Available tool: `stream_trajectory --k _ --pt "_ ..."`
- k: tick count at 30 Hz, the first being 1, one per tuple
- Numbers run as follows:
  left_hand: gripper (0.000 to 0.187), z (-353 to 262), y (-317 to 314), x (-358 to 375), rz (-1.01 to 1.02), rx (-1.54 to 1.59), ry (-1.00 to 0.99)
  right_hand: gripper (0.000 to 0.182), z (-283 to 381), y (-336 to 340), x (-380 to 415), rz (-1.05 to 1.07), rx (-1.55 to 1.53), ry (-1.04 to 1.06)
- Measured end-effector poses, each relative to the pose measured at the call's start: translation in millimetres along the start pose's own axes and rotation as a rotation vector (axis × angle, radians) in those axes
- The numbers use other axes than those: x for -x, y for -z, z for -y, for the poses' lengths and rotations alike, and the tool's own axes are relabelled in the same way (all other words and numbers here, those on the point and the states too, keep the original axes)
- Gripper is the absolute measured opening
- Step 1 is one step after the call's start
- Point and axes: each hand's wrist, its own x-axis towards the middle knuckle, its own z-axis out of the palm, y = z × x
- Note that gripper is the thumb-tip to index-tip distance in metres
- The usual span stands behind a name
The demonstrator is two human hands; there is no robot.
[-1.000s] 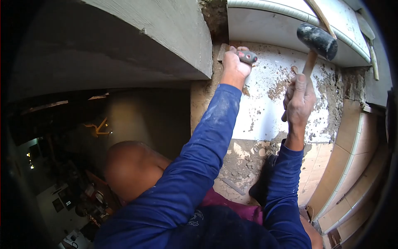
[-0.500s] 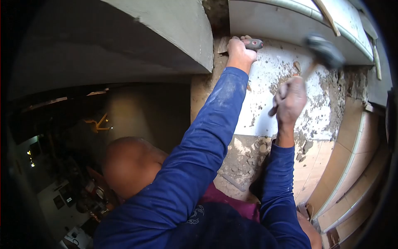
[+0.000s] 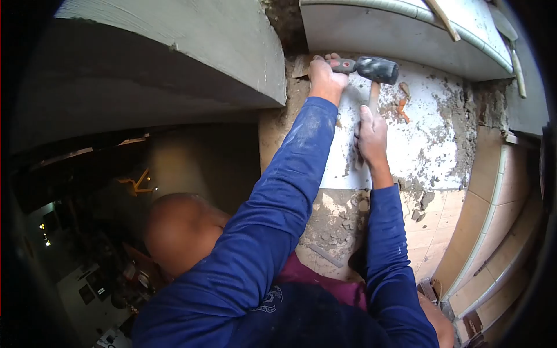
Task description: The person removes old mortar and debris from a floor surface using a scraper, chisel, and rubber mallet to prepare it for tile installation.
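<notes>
My left hand (image 3: 328,78) is closed around a tool whose grey handle (image 3: 344,65) has red spots; its working end is mostly hidden behind my fingers, close to the wall corner. A black-headed mallet (image 3: 377,70) with a wooden handle is gripped in my right hand (image 3: 372,136). The mallet's head is right at the butt end of the grey handle. Beneath both hands lies a white slab (image 3: 412,151) spattered with crumbs of mortar. A small orange plastic piece (image 3: 402,109) rests on it, right of the mallet handle.
A white-faced step (image 3: 383,35) rises beyond the slab, with a thin wooden strip (image 3: 444,20) on top. At left juts a grey plastered wall (image 3: 232,52). Broken mortar (image 3: 339,223) lies nearer my body, and tan tiled steps (image 3: 486,168) curve down at right.
The mallet has swung left and come to the end of the grey handle. My right hand moved left with it, while my left hand kept its grip. The view shifted slightly.
</notes>
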Motion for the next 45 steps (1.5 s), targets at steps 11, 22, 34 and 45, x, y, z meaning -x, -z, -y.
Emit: stream_trajectory --k 11,22,34,45 --pt "0.020 -9 -4 7 0.039 0.073 0.040 0.035 42 20 -9 -0.020 0.028 0.038" --pt "0.022 -50 -18 9 0.120 0.285 0.129 0.035 139 44 -3 -0.108 -0.457 0.230" --pt "0.020 -69 -28 13 0.145 0.309 0.155 0.023 126 -3 -4 -0.067 -0.610 0.379" --pt "0.016 -67 -19 -5 0.122 0.246 0.223 0.031 91 -8 -24 0.122 0.275 0.170"
